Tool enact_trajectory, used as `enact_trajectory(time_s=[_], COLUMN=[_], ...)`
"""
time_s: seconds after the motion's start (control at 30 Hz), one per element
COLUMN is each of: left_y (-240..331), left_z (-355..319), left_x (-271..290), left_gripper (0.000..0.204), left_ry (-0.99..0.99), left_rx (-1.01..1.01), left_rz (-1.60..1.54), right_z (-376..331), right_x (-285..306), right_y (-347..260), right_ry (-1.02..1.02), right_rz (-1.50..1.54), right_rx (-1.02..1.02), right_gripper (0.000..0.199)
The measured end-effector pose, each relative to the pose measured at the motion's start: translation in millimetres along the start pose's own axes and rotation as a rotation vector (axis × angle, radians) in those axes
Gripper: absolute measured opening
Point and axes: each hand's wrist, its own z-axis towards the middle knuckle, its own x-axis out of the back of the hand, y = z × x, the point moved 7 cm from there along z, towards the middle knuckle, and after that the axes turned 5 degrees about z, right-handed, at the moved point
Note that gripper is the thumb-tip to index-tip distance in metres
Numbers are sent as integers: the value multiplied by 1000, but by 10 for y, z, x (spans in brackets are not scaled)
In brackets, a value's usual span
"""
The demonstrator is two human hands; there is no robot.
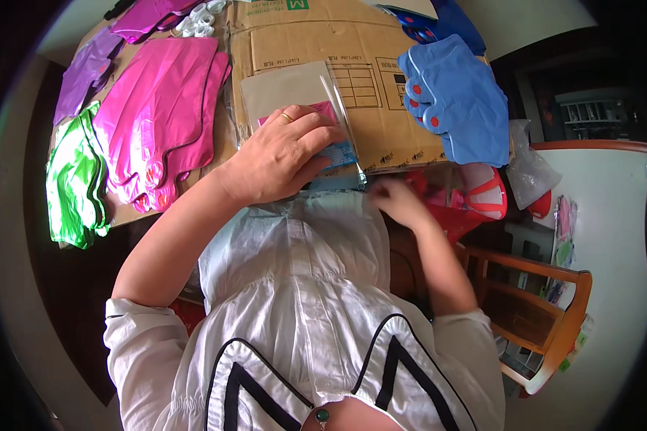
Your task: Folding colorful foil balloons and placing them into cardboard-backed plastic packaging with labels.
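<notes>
My left hand (287, 147) lies over a flat packet (284, 86) near the front edge of a cardboard surface (370, 136). The packet has a beige back, pink and blue patches, and a shiny clear film along its right side. The fingers are bent and close together over it, and the hand hides its middle. Just past the packet's lower right corner, below the cardboard's edge, is my right hand (399, 201). Its fingers are blurred and bent inward, so what they hold, if anything, cannot be made out.
Stacks of flat shiny foil pieces lie left: pink (158, 115), green (75, 179) and purple (86, 75). White coils (198, 20) sit behind. Light blue pieces (460, 100) lie right. Below that edge hangs a red-and-white bag (485, 192); a wooden chair (532, 309) stands farther right.
</notes>
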Motion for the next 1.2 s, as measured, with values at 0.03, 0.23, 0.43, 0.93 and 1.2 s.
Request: enact_trajectory(time_s=[0.03, 0.23, 0.43, 0.93, 1.2], left_y=[2, 48, 67, 132, 131], left_z=[4, -91, -236, -799, -723], left_x=[3, 108, 313, 288, 302], left_gripper=[31, 23, 26, 54, 36], left_ry=[-1, 64, 73, 57, 130], left_rx=[-30, -78, -42, 11, 4], left_rz=[14, 22, -3, 200, 220], right_z=[269, 1227, 1407, -522, -647], right_x=[-6, -5, -118, 43, 229], right_y=[70, -427, -517, -856, -1833], right_ry=[223, 833, 748, 12, 428], right_rz=[-52, -20, -147, -505, -618], right_rx=[178, 407, 321, 326, 1122], right_gripper=[23, 48, 46, 31, 43])
